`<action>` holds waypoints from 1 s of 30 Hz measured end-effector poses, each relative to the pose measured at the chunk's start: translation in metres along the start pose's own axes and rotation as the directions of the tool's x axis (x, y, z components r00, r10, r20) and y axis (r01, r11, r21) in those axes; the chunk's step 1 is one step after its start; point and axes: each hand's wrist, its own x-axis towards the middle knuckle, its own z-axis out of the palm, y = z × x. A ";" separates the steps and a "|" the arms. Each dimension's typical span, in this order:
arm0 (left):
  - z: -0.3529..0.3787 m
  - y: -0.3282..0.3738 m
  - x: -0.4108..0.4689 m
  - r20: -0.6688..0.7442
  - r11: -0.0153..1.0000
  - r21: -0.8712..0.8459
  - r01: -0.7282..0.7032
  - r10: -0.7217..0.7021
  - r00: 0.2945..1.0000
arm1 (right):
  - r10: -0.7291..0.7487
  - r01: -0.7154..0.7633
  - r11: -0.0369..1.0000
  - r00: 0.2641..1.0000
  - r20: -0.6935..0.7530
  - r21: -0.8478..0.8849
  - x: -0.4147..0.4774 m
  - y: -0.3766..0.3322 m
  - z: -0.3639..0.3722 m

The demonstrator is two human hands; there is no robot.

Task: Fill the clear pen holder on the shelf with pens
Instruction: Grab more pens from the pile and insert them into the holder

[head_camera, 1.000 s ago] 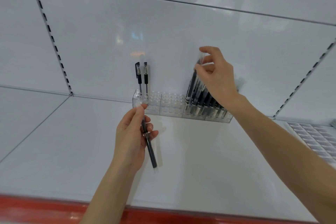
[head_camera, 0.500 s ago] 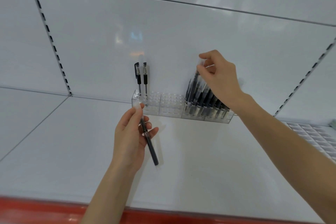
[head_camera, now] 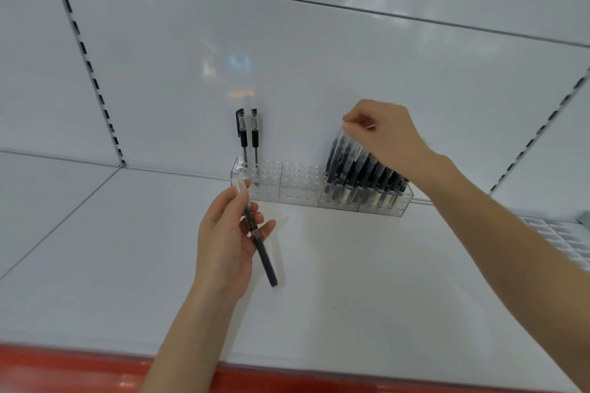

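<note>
A view from the person's head, looking at a white shelf (head_camera: 127,265) with a red front edge. A long clear pen holder (head_camera: 298,182) sits at the back of the shelf, against the rear panel. Two upright pens (head_camera: 254,137) stand in its left end, a leaning cluster of pens (head_camera: 360,175) crowds its right end, and the middle holes are bare.

The step in hand looks like loading single pens into the holder, with the task well short of done. The left hand (head_camera: 223,242) is curled round a dark pen (head_camera: 263,257), held at a slant with its clear cap up near the holder's left front corner and its other end pointing down toward the viewer. The next move likely calls for turning this pen upright and lining its end with an empty hole beside the two standing pens.

The right hand (head_camera: 386,131) reaches in from the right, arm stretched forward, wrist bent down. Its thumb and fingertips close on the top of a clear-capped pen (head_camera: 346,142) at the cluster's left edge.
</note>
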 end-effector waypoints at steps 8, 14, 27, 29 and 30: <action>-0.003 0.000 -0.002 0.003 0.996 0.044 -0.080 0.080 0.997 | -0.100 0.118 0.968 0.991 0.089 -0.221 -0.008 0.002 0.006; -0.002 -0.001 -0.003 0.051 0.995 0.059 -0.085 0.082 0.995 | 0.058 -0.070 0.970 0.997 0.057 0.231 -0.045 -0.027 0.011; 0.008 -0.011 -0.006 0.271 0.830 0.456 -0.323 0.216 0.938 | 0.063 -0.146 0.884 0.978 0.197 0.444 -0.060 -0.045 0.016; -0.002 -0.017 -0.003 0.325 0.598 0.684 -0.418 0.263 0.908 | 0.157 -0.171 0.873 0.985 0.068 0.456 -0.045 -0.037 0.005; -0.008 -0.020 -0.003 0.376 0.425 0.788 -0.446 0.242 0.895 | 0.190 -0.168 0.878 0.982 -0.004 0.449 -0.036 -0.033 -0.001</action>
